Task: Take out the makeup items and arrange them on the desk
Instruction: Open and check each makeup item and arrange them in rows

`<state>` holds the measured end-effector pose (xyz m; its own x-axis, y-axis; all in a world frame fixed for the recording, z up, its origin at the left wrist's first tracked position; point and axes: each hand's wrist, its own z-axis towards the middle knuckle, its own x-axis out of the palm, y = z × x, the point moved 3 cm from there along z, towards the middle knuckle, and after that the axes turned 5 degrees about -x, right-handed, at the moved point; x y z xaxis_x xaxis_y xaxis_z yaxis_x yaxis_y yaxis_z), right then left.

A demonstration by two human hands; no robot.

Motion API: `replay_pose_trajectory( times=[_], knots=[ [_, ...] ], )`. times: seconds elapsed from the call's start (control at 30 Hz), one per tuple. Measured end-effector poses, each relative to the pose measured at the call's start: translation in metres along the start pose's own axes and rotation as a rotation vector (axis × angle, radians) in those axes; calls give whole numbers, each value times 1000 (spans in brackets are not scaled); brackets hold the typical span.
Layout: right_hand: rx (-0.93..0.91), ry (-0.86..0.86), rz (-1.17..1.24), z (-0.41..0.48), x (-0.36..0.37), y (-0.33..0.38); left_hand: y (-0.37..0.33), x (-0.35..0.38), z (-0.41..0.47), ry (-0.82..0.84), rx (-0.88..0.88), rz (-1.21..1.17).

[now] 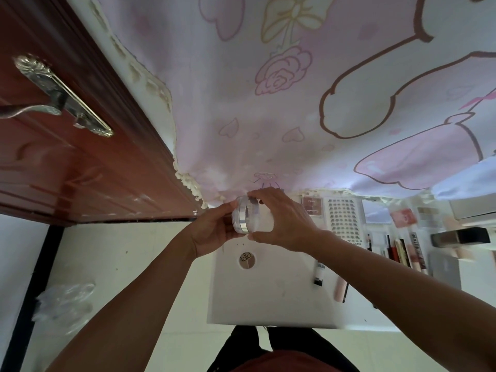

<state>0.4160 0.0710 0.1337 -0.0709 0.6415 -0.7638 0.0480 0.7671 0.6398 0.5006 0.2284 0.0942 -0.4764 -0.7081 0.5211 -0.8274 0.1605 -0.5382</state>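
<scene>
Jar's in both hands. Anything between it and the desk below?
Nothing visible blocks it. The left hand and right hand hold the clear jar over the white desk; only a small round disc lies on it nearby.

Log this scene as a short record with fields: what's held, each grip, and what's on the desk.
held: jar, clear with silver band
left grip: holds the jar's left side
right grip: pinches the jar's right side
desk: white, below the jar
on desk: disc, lash tray, tubes at right
</scene>
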Motion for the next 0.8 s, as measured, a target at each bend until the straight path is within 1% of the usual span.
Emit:
replay_pose_trajectory(
  times=[0.07,0.13,0.23,0.33,0.43,0.53,0.6,0.73,0.8],
  knots=[
    [26,20,9,-2,1,-1,1,-1,-1,-12,2,-12],
    [103,29,39,-3,2,-3,1,-1,-2,-29,-5,-27],
    [160,32,-32,-2,1,-2,3,-2,-3,-37,-15,-10],
    [136,31,-78,-1,0,3,5,-3,-5,-48,-17,19],
    [99,29,-31,-3,4,6,8,-6,-5,-62,-25,-15],
    [158,28,23,-2,8,3,8,-4,-7,-50,-26,-24],
    [164,50,3,-1,9,4,9,-3,-8,-40,-24,-19],
    [85,69,-69,-2,4,10,12,-3,-8,-55,-23,-47],
    [76,82,-75,-4,5,11,12,-3,-8,-55,-20,-50]
  ],
)
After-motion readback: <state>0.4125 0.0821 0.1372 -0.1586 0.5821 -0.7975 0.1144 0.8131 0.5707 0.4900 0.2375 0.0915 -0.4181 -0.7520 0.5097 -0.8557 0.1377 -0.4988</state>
